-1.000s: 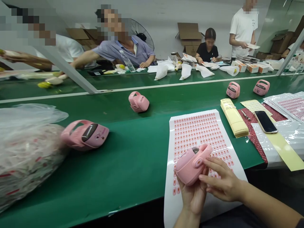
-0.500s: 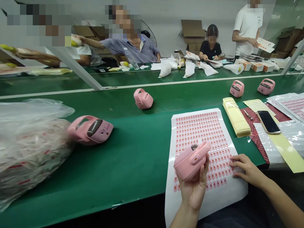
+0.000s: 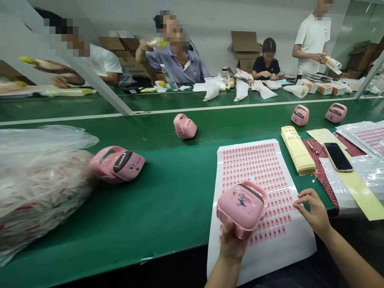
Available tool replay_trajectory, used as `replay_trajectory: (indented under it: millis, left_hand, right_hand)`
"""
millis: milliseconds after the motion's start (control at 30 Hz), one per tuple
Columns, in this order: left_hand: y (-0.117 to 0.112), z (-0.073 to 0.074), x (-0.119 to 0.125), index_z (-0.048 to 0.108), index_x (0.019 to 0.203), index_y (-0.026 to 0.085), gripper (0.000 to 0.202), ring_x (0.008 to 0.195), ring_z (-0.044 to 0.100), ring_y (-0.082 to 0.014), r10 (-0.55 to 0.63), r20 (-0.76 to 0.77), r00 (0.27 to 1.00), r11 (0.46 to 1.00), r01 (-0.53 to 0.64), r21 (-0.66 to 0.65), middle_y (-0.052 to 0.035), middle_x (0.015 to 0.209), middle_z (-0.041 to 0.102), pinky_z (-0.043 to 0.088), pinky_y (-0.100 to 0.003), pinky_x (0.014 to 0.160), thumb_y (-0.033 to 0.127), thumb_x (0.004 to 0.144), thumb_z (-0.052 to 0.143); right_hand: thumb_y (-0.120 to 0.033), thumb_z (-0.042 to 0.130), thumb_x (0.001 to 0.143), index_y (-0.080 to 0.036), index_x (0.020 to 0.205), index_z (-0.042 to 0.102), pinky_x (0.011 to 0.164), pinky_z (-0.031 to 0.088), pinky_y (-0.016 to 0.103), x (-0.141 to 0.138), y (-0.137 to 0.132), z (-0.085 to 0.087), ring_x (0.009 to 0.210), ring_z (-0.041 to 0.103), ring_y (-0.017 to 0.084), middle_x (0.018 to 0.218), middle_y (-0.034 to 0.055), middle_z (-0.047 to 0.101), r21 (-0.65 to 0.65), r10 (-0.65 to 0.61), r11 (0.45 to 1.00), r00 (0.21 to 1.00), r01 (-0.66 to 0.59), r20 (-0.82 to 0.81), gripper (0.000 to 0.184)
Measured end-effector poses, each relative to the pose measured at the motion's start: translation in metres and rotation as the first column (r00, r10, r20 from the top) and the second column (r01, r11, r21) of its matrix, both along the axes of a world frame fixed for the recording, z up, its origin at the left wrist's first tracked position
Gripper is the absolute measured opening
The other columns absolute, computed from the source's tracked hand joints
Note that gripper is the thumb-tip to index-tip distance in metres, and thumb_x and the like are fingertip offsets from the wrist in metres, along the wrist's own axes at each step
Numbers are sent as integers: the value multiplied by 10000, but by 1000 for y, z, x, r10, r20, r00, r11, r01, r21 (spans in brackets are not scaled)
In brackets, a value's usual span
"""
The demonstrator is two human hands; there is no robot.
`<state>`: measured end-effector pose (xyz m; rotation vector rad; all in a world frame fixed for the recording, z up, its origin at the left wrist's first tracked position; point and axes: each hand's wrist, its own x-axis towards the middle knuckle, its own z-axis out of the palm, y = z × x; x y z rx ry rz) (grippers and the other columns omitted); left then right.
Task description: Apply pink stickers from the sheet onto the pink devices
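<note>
My left hand (image 3: 232, 244) is closed around the underside of a small pink plastic device with a carry handle (image 3: 240, 206), its printed picture face tilted up and a dark panel near the handle. It is held over a white sheet of small pink oval stickers (image 3: 250, 168). By the sheet's right edge, my right hand (image 3: 313, 212) has thumb and forefinger pinched together; anything between the tips is too small to make out. Another pink device (image 3: 117, 165) lies on the left of the green table, and a third (image 3: 185, 127) stands farther back.
A clear plastic bag of packed items (image 3: 45, 192) lies at left. To the right are a yellow paper bundle (image 3: 298, 150), a phone (image 3: 338, 157) and more sticker sheets (image 3: 370, 136). Two pink devices stand behind. Across the green belt (image 3: 144, 132), several people handle items.
My left hand has turned the pink device so its printed face shows instead of its side. My right hand has lifted slightly off the sticker sheet, its fingers drawn into a pinch.
</note>
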<state>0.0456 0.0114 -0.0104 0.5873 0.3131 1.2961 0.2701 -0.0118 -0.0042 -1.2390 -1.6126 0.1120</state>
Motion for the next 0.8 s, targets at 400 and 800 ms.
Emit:
replay_trajectory:
  millis: [400, 800]
  left_hand:
    - [-3, -4, -12, 567, 1133, 307, 821, 1162, 456, -348, 591, -519, 617, 739, -158, 654, -95, 1224, 524, 255, -546, 1017, -9, 407, 784]
    - [-7, 3, -11, 501, 1215, 306, 825, 1185, 434, -297, 661, -436, 610, 609, -97, 788, -72, 1300, 482, 290, -461, 1024, -22, 495, 733]
  right_hand:
    - [-135, 567, 791, -215, 883, 630, 564, 448, 287, -66, 13, 55, 695, 474, 137, 776, 22, 516, 435, 196, 863, 964, -257, 181, 138]
    - [-98, 548, 792, -171, 848, 628, 581, 457, 286, -66, 11, 59, 732, 456, 146, 804, 39, 514, 399, 225, 863, 943, -309, 245, 122]
